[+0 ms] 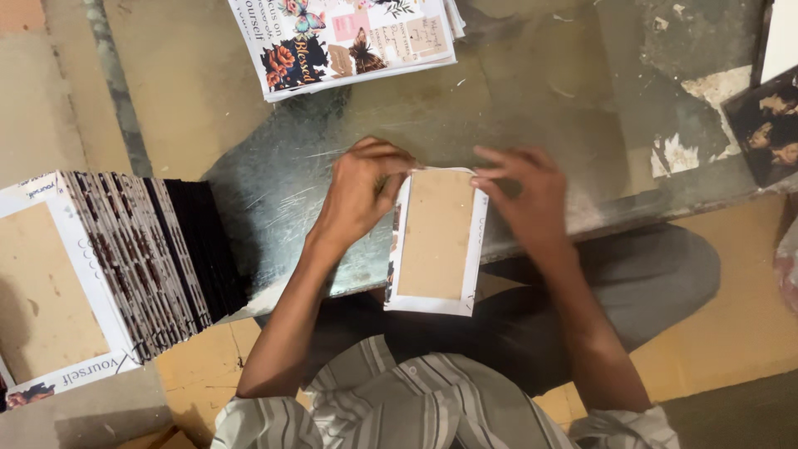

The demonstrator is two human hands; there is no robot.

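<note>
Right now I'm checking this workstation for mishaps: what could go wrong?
The brown card board with its white paper wrap overhangs the metal tabletop's edge; if the left hand or right hand lets go, it may tip off. The fanned pile of finished covers leans and could topple.

Running off frame: printed sheets (349,41) at top edge, cover stack (108,274) at left edge, dark picture (769,125) at right. Left hand (362,191) fingertips hiding behind board (434,237) upper corner; board's underside print barely showing.
</note>
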